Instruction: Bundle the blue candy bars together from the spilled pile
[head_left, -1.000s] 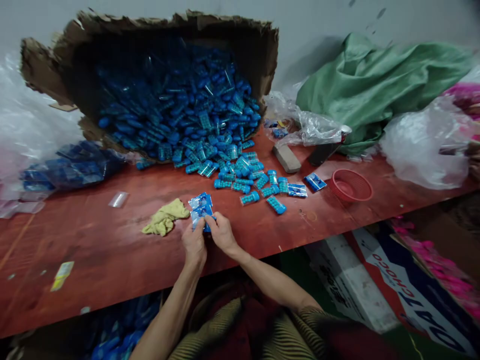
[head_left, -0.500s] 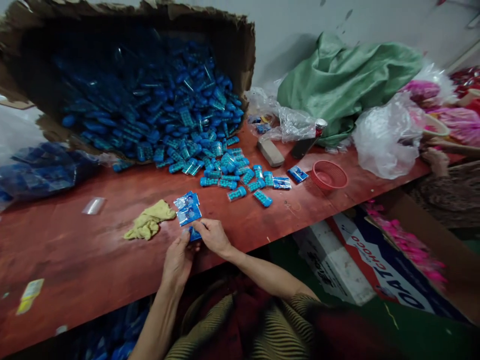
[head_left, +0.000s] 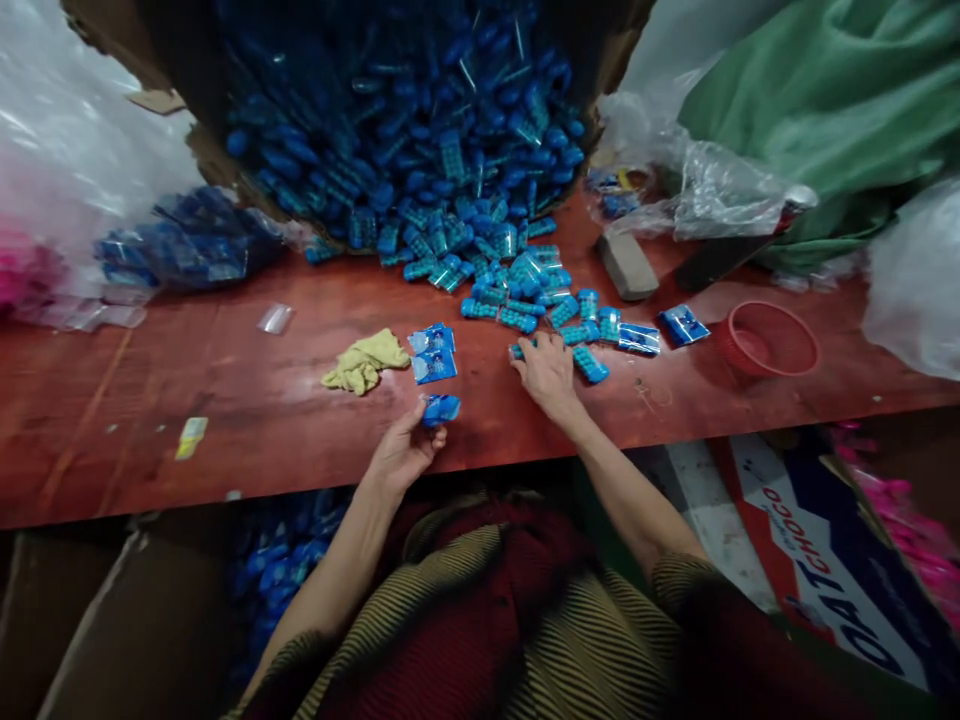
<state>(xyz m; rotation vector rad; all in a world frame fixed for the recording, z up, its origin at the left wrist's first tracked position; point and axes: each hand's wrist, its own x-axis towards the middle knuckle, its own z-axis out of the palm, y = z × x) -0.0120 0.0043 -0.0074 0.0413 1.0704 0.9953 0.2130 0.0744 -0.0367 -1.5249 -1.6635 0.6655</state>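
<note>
My left hand pinches a small blue printed plastic sleeve above the table's front edge. Beyond it lies a little stack of flat blue sleeves, beside a crumpled yellow cloth. My right hand is closed, fingers down, over a small clear tube with blue beads, which it mostly covers. Another such tube lies just right of that hand. Many more blue tubes spread back in a heap to the mouth of a large carton.
On the right of the red table are a red plastic basket, a grey block, a dark bottle and a green sack. A bag of blue pieces lies left. Printed cartons stand below.
My right hand has left the sleeve in my left hand and moved right onto a bead tube. My left hand still holds the sleeve. The view has shifted.
</note>
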